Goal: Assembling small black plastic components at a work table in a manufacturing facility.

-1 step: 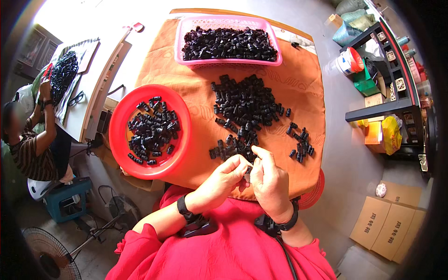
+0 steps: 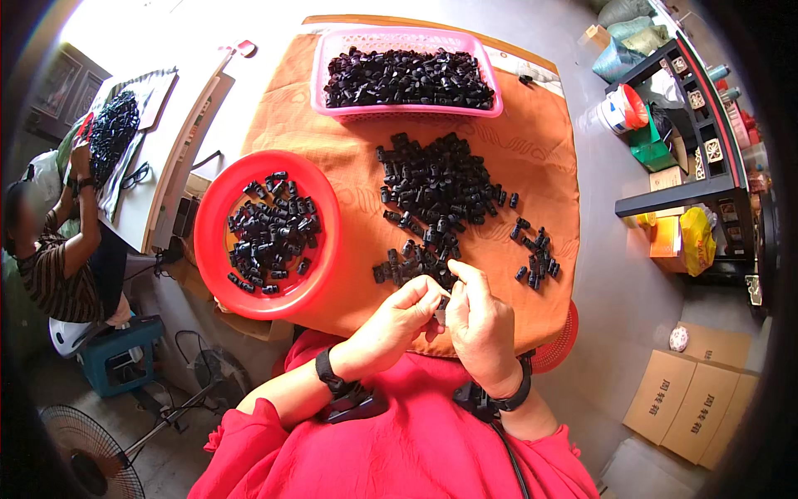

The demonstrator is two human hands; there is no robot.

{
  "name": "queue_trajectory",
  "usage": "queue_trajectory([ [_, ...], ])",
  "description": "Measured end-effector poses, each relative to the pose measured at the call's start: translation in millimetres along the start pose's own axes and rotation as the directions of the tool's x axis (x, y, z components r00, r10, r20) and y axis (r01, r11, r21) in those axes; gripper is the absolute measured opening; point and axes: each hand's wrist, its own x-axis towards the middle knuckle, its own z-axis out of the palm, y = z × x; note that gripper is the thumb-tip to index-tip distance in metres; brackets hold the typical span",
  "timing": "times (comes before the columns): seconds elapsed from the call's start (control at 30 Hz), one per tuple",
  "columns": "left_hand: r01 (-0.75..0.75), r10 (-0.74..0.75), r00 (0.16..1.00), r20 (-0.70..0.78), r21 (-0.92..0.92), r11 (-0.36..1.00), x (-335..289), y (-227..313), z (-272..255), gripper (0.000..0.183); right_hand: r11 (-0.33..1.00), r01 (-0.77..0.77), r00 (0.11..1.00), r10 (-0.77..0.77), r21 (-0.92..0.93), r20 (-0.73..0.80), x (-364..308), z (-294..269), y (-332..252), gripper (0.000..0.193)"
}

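Close to my body, at the near edge of the orange cloth, my left hand (image 2: 397, 320) and my right hand (image 2: 482, 326) meet, fingertips pinched together. Between them shows a bit of a small black plastic part (image 2: 442, 305), mostly hidden by the fingers. Just beyond my hands lies a heap of small black cylindrical plastic parts (image 2: 436, 183), trailing down toward my fingertips. A smaller cluster of black parts (image 2: 539, 256) lies to the right. On the left, a red round basin (image 2: 209, 241) holds many of the same pieces.
A pink basket (image 2: 407, 114) full of black pieces stands at the table's far side. To the left, another person (image 2: 62, 249) works at a white table. A fan (image 2: 91, 453) stands lower left. Cardboard boxes (image 2: 686, 403) and a dark shelf (image 2: 690, 195) are on the right.
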Motion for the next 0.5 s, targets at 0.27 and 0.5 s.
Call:
queue_trajectory([
  [0.27, 0.058, -0.059, 0.997, -0.055, -0.029, 0.998, -1.4, -2.6, -1.3, 0.015, 0.999, -0.026, 1.000, 0.026, 0.044, -0.008, -2.3, 3.5, 2.8, 0.030],
  [0.5, 0.047, -0.050, 0.996, -0.073, -0.053, 0.998, -2.0, -4.1, -1.5, 0.017, 0.997, -0.030, 0.999, 0.032, 0.070, -0.024, -2.7, 4.7, 2.3, 0.032],
])
